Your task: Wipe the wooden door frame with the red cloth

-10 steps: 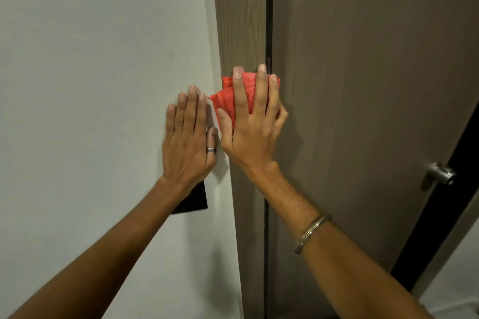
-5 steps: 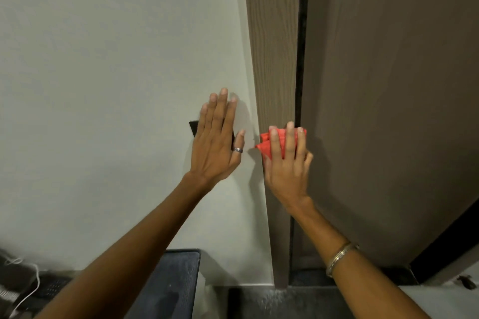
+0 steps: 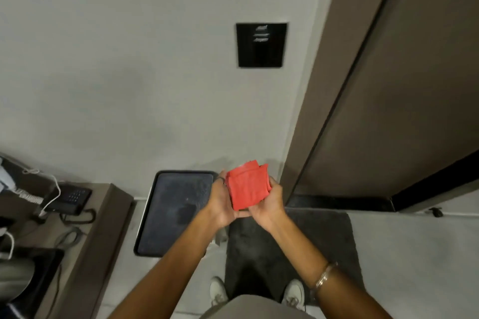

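The folded red cloth (image 3: 248,186) lies across both my palms, low in front of me and away from the wall. My left hand (image 3: 220,202) cups it from the left and my right hand (image 3: 269,202) from the right, fingers curled under its edges. The wooden door frame (image 3: 329,67) runs up the right side beside the brown door (image 3: 404,80). Neither hand touches the frame.
A black wall plate (image 3: 261,45) sits on the white wall left of the frame. Below stand a dark tray-like bin (image 3: 178,211), a dark floor mat (image 3: 290,248) under my shoes, and a wooden desk (image 3: 85,241) with a telephone (image 3: 70,198) at the left.
Both hands have come off the wall and the frame and dropped low. The cloth, pressed on the frame by my right hand before, now rests in both hands. My view tilted down.
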